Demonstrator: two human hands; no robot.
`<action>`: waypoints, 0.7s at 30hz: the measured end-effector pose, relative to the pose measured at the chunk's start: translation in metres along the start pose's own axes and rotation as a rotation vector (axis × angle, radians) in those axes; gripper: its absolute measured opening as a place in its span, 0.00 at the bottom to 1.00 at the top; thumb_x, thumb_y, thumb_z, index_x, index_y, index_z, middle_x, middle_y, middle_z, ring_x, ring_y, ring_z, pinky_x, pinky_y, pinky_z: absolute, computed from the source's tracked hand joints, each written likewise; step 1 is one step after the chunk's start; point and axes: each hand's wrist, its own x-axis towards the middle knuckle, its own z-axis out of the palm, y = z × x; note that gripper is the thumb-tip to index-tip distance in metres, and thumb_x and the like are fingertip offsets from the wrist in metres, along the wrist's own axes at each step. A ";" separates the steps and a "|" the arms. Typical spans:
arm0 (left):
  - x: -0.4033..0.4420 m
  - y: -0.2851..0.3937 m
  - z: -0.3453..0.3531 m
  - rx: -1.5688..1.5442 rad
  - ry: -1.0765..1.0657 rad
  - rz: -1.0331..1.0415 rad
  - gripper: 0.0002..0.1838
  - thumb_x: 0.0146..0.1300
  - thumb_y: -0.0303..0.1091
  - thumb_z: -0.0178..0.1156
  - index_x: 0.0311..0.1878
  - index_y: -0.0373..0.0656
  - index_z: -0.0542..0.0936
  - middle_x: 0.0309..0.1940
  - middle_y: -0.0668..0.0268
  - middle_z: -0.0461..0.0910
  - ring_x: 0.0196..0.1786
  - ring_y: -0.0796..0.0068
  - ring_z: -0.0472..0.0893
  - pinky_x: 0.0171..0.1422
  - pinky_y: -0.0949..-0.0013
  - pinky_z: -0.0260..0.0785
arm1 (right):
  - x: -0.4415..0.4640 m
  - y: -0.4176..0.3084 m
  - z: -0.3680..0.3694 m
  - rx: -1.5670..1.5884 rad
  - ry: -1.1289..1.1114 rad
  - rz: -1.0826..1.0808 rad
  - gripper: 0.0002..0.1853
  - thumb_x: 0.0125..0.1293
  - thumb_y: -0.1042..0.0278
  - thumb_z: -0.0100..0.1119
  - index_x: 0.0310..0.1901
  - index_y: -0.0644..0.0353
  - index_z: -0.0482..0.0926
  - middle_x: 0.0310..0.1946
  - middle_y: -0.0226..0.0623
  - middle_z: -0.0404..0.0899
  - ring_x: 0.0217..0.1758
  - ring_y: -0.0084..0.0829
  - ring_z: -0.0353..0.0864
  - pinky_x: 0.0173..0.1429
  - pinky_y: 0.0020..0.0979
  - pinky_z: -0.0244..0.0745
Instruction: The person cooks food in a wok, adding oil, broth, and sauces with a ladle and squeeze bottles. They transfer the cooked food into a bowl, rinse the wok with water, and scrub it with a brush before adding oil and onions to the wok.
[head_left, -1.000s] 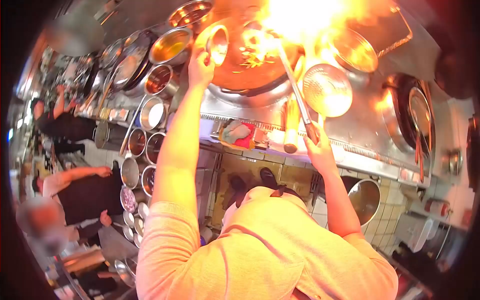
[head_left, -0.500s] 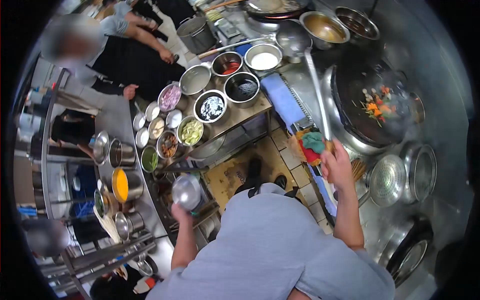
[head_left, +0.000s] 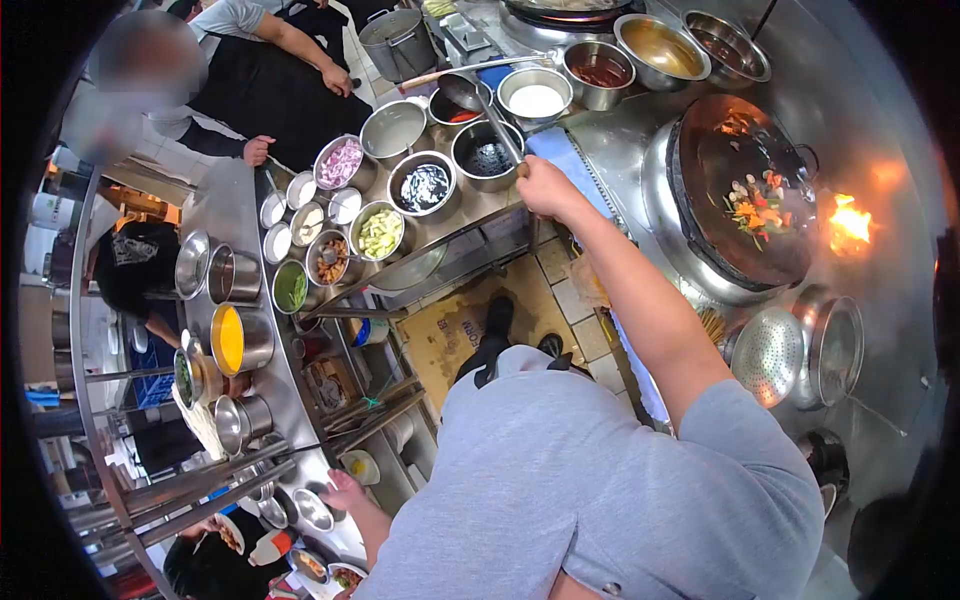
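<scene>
My right hand (head_left: 548, 188) is closed around the handle of a ladle (head_left: 497, 125), whose bowl sits over a steel pot of red sauce (head_left: 452, 116). Beside it are a pot of dark liquid (head_left: 487, 158) and a bowl of white stuff (head_left: 534, 98). My left hand (head_left: 345, 491) is low on the left, fingers apart and holding nothing, next to a small metal bowl (head_left: 314, 510) on the counter. At the right, a black wok (head_left: 715, 160) holds chopped orange, green and white vegetables (head_left: 757, 208).
Flame (head_left: 850, 222) flares right of the wok. A perforated strainer (head_left: 767, 352) lies below it. Pots of chopped ingredients stand on the middle cart (head_left: 440, 245). A co-worker's hand (head_left: 258, 151) is at the upper left, and a pot of yellow liquid (head_left: 241, 340) stands on the left counter.
The ladle has moved from beside the wok to the sauce pots. My left hand has released the metal bowl and moved lower. Flame has appeared beside the wok.
</scene>
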 end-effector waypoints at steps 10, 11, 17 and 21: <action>-0.093 -0.135 0.152 0.529 -0.569 -0.477 0.23 0.65 0.52 0.48 0.51 0.42 0.73 0.40 0.61 0.80 0.34 0.71 0.77 0.37 0.68 0.71 | -0.005 -0.005 -0.041 1.428 -0.387 0.483 0.05 0.62 0.71 0.45 0.35 0.63 0.66 0.22 0.29 0.68 0.16 0.18 0.66 0.19 0.20 0.66; -0.112 -0.156 0.171 0.597 -0.621 -0.532 0.21 0.65 0.51 0.49 0.48 0.43 0.74 0.39 0.62 0.80 0.33 0.72 0.78 0.37 0.69 0.71 | -0.011 0.004 -0.051 1.867 -0.536 0.518 0.06 0.63 0.71 0.45 0.39 0.64 0.66 0.24 0.30 0.68 0.16 0.16 0.67 0.19 0.19 0.67; -0.273 -0.261 0.261 1.197 -1.371 -0.598 0.15 0.63 0.43 0.55 0.49 0.45 0.75 0.37 0.67 0.80 0.31 0.80 0.76 0.33 0.78 0.67 | -0.158 -0.001 -0.081 2.327 -0.430 0.061 0.19 0.68 0.68 0.43 0.58 0.63 0.60 0.26 0.28 0.66 0.16 0.15 0.66 0.17 0.18 0.66; -0.384 -0.309 0.292 1.387 -2.057 -0.372 0.11 0.64 0.37 0.55 0.44 0.42 0.78 0.37 0.69 0.80 0.30 0.83 0.73 0.34 0.78 0.65 | -0.240 -0.029 -0.061 1.631 0.231 0.125 0.24 0.68 0.68 0.44 0.65 0.54 0.54 0.26 0.28 0.67 0.16 0.17 0.66 0.16 0.21 0.64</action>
